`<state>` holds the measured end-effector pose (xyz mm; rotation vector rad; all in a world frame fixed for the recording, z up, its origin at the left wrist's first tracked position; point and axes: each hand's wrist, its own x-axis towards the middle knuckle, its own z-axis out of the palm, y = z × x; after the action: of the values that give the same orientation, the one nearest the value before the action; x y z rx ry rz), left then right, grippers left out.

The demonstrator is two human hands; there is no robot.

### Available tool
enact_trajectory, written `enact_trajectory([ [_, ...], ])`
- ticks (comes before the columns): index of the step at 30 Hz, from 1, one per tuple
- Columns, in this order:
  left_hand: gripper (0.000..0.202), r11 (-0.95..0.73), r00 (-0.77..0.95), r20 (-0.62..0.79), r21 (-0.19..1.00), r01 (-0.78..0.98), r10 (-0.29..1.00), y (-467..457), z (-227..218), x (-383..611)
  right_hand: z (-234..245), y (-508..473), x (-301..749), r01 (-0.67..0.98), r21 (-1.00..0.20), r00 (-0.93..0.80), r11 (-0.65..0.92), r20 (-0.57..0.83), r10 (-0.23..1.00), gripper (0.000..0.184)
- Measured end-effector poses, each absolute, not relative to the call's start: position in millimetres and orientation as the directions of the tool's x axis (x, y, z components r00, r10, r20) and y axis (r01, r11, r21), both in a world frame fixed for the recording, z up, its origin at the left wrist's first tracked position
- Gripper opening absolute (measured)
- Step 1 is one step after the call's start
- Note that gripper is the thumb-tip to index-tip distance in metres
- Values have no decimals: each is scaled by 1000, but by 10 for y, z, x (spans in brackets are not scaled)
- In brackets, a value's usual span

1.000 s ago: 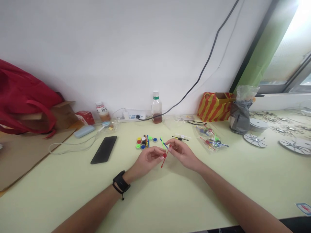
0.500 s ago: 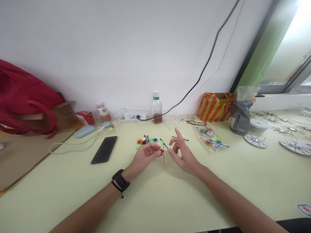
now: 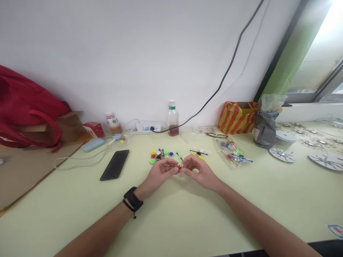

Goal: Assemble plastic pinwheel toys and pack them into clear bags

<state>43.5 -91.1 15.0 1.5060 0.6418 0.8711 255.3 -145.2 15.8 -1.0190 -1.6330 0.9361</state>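
Between my hands is a small red plastic spinner piece (image 3: 179, 168), mostly covered by my fingertips. My left hand (image 3: 164, 170) is closed, pinching it from the left with thumb and fingers. From the right, my right hand (image 3: 199, 170) is closed on the same piece, thumb and index finger meeting at it. Just behind the fingertips, a green arrow (image 3: 179, 160) and a blue arrow tip (image 3: 178, 154) show; I cannot tell whether they touch the red piece. Coloured round bases (image 3: 153, 156) lie beyond my left hand. Black, white and yellow arrows (image 3: 198, 152) lie beyond my right hand.
A phone (image 3: 114, 165) lies left. Clear bags of spinner parts (image 3: 235, 157) are on the right. Behind stand a bottle (image 3: 173, 121), a power strip (image 3: 146, 127) and a striped bag (image 3: 238, 117). A black cable (image 3: 222, 80) hangs across the wall.
My right hand has moved in to the left, its raised index finger coming down to pinch at the red piece. The red pointer that stood upright is now largely hidden. My left hand keeps its place.
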Motion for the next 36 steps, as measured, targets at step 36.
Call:
enact_trajectory([
  [36, 21, -122, 577, 177, 983, -134, 797, -899, 121, 429, 80, -1463, 2500, 347, -826, -183, 444, 405, 896, 15],
])
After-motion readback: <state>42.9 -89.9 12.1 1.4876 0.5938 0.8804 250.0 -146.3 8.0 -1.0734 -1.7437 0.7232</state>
